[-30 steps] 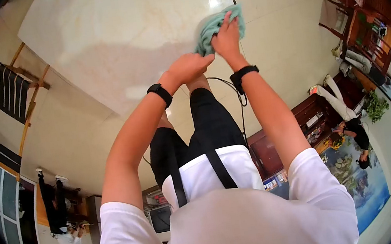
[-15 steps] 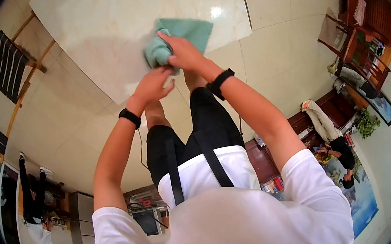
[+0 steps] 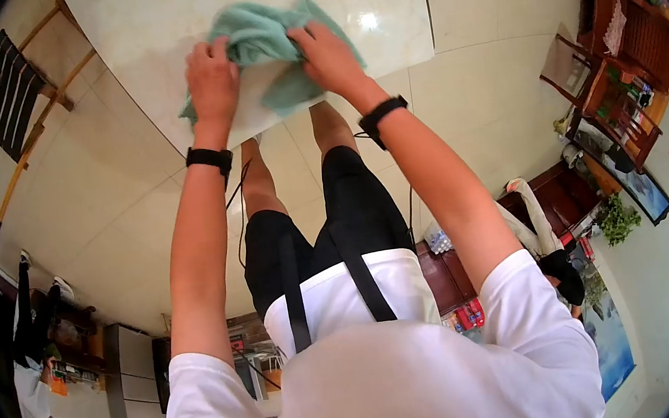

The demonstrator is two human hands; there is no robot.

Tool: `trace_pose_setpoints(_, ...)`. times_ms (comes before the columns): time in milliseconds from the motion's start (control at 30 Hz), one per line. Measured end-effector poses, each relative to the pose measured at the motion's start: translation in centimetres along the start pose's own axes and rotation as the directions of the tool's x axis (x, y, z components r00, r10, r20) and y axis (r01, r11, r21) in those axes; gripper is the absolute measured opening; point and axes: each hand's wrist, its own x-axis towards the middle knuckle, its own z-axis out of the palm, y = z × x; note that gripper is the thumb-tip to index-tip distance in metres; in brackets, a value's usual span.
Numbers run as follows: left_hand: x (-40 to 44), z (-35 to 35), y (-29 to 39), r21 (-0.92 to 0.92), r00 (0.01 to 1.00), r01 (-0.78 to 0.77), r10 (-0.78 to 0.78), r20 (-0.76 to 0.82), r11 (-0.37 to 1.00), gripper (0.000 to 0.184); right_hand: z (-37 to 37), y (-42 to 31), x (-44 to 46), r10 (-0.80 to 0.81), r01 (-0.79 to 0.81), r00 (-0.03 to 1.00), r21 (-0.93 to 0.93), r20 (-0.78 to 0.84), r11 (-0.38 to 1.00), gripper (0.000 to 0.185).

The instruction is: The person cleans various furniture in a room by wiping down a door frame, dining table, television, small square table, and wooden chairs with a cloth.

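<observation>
A green cloth [image 3: 259,34] lies bunched on the pale, glossy tabletop [image 3: 154,31], near the edge closest to me. My left hand [image 3: 212,78] is on its left part, fingers bent over the fabric. Gripping the right part, my right hand [image 3: 322,53] has its fingertips pressed into the folds. Between the hands the cloth arches, and one flap of it hangs below, near my right hand. Each wrist wears a black band.
A folding chair with black straps [image 3: 10,94] stands at the left. Wooden furniture [image 3: 622,32] is at the far right. One person [image 3: 33,371] is at the lower left, another [image 3: 552,249] at the lower right. Dark cables hang near my legs.
The cloth has moved left from the table's right corner and is more spread out. My left hand, earlier beside it, has taken hold of it. My right hand has moved left with the cloth.
</observation>
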Motion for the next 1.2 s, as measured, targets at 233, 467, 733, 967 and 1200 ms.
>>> trace_pose_setpoints(233,-7.3,5.0,2.9,-0.246,0.915,-0.189,0.261,0.308,0.951,0.038,0.1,5.3,-10.6,-0.039,0.043,0.999,-0.103,0.033,0.994,0.055)
trace_pose_setpoints(467,-4.7,2.1,1.7,-0.178,0.884,-0.286,0.331,0.331,0.942,0.043,-2.8,5.4,-9.1,0.047,-0.029,0.956,-0.066,0.291,0.997,0.077)
trace_pose_setpoints(733,5.7,-1.4,-1.1,-0.009,0.998,0.061,-0.061,-0.032,0.998,0.048,-6.6,7.2,-0.7,-0.055,0.052,0.996,0.043,0.073,0.998,0.088)
trace_pose_setpoints(967,8.7,0.3,-1.8,0.065,0.902,0.345,-0.350,0.252,0.936,0.052,-6.9,8.2,4.0,0.141,-0.173,0.971,-0.162,-0.193,0.971,0.059)
trace_pose_setpoints(1200,0.0,7.0,5.5,-0.361,0.708,0.488,-0.118,0.696,0.794,0.042,-3.0,9.0,-3.9,0.216,-0.194,0.972,-0.209,0.087,0.959,0.048)
